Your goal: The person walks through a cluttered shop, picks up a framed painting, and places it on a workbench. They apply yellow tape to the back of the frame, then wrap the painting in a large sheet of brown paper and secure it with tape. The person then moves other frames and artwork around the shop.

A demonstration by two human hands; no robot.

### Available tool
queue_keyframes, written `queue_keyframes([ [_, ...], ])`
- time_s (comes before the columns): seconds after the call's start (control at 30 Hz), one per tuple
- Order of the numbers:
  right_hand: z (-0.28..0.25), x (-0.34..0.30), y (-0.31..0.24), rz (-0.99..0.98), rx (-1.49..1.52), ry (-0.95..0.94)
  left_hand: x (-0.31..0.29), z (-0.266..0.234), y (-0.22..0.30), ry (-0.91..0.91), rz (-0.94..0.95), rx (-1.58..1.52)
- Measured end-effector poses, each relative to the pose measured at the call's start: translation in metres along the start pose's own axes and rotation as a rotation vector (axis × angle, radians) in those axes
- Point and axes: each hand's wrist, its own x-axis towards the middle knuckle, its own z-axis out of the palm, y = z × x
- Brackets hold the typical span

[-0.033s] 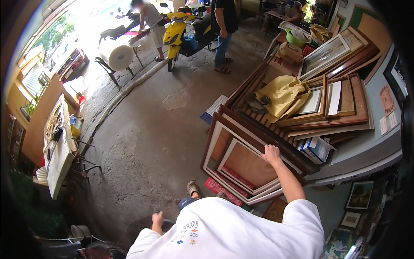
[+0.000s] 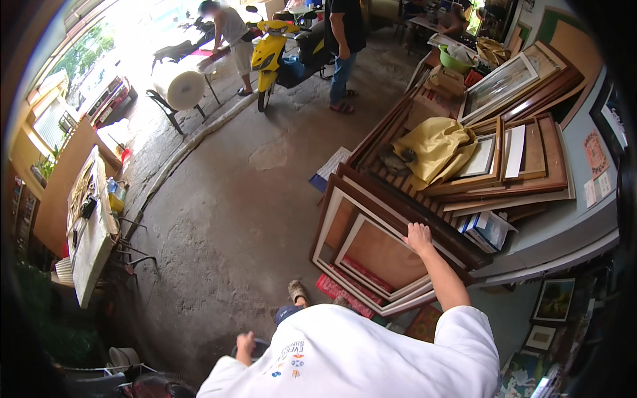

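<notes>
A slatted wooden desk (image 2: 400,180) takes up much of the right side, piled with brown frames (image 2: 534,156), a crumpled yellow-brown sheet (image 2: 441,142), a cardboard box (image 2: 446,81) and a green bowl (image 2: 455,61). The leaning frames (image 2: 327,223) stand tilted at its near end, right in front of the body, with red patterned pieces (image 2: 345,295) low down beside them. The right grip (image 2: 419,237) is closed, its fingers bent over the top edge of these frames. The left grip (image 2: 245,346) hangs low with its fingers curled; I cannot tell if it has hold of anything. Far off stand one yellow scooter (image 2: 271,58) and one round white thing (image 2: 186,91). A pale desk (image 2: 93,262) is on the left. I count three other people: one bending (image 2: 230,30), one standing in dark clothes (image 2: 345,33), and one at the back (image 2: 455,23). At least two white borders show among the leaning frames, but I cannot count them all.
</notes>
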Motion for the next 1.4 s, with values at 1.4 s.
queue_keyframes([
  [1.4,0.226,-0.050,-0.453,0.421,0.995,-1.014,0.322,-0.123,0.417,-0.530,0.532,0.226],
])
